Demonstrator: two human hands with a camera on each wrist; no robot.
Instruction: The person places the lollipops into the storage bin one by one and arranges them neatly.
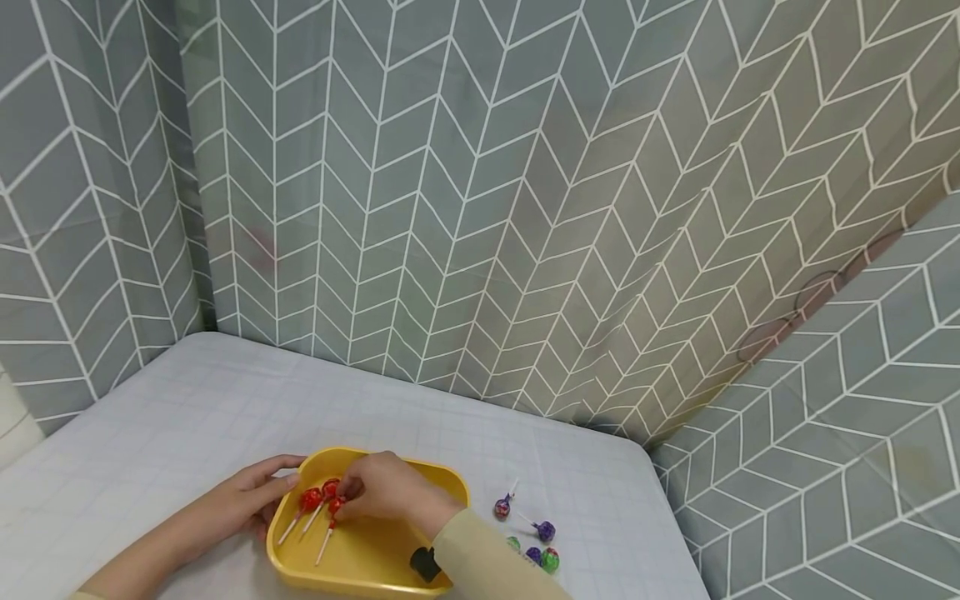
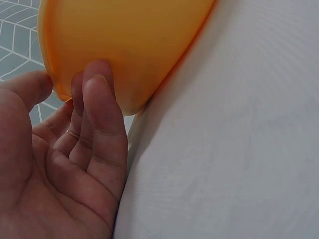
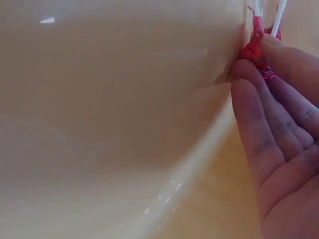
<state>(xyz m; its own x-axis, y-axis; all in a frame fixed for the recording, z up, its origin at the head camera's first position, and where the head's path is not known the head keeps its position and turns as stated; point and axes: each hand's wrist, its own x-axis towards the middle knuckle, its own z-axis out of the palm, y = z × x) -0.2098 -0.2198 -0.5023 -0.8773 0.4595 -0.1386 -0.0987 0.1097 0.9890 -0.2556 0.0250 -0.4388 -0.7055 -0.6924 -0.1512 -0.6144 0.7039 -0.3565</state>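
Nearest the viewer, a beige fabric sleeve crosses the right rim of a yellow, glossy, round-cornered tray on a white cloth-covered tabletop; a small black item, not identifiable, shows beside the sleeve. Just right of the sleeve lie, close together, a round green lollipop, a round purple-wrapped lollipop and a round green-and-red lollipop. The left hand is at the tray's left end, thumb at the rim and fingers against the outer wall, the grip holding the wall between them. The right hand reaches inside; its grip is nearly closed, thumb and fingertips pinching a round red-wrapped lollipop on a white stick. Beside it, in the tray's left part, are two further red-wrapped lollipops, sticks directed toward the near side. Outside, to the right, lie a dark purple lollipop and, farther off, a purple-and-red lollipop. Beyond the tabletop hangs a grey fabric curtain with white chevron lines
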